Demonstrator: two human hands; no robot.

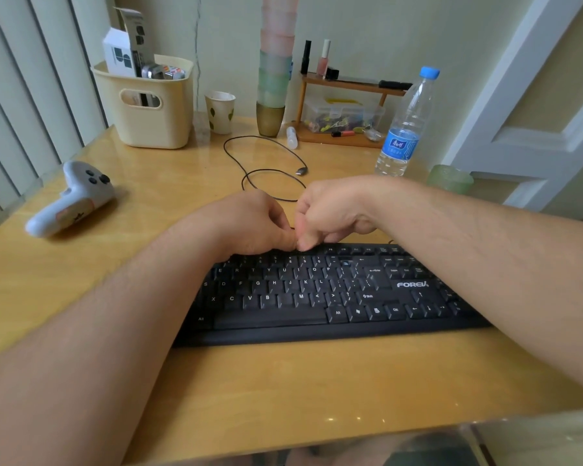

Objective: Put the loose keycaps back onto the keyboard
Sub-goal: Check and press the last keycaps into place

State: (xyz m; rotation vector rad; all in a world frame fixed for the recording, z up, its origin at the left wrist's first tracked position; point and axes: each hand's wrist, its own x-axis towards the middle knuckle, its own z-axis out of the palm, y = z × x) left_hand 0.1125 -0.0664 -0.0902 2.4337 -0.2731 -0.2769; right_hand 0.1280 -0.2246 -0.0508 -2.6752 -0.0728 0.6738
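Observation:
A black keyboard (320, 290) lies on the wooden desk in front of me. Both hands meet over its top key row, left of centre. My left hand (249, 223) has its fingers curled, with the thumb tip down at the function row. My right hand (334, 210) is curled too, and its thumb points down right beside the left thumb. The fingertips hide whatever is between them, and I see no loose keycap. One key position (346, 263) right of the number row looks like an open gap.
The keyboard cable (266, 169) loops behind the hands. A white controller (71, 200) lies at the left and a water bottle (404, 129) stands at the right. A cream basket (148, 102), a paper cup (220, 112), stacked cups (273, 79) and a small wooden shelf (347, 109) line the back.

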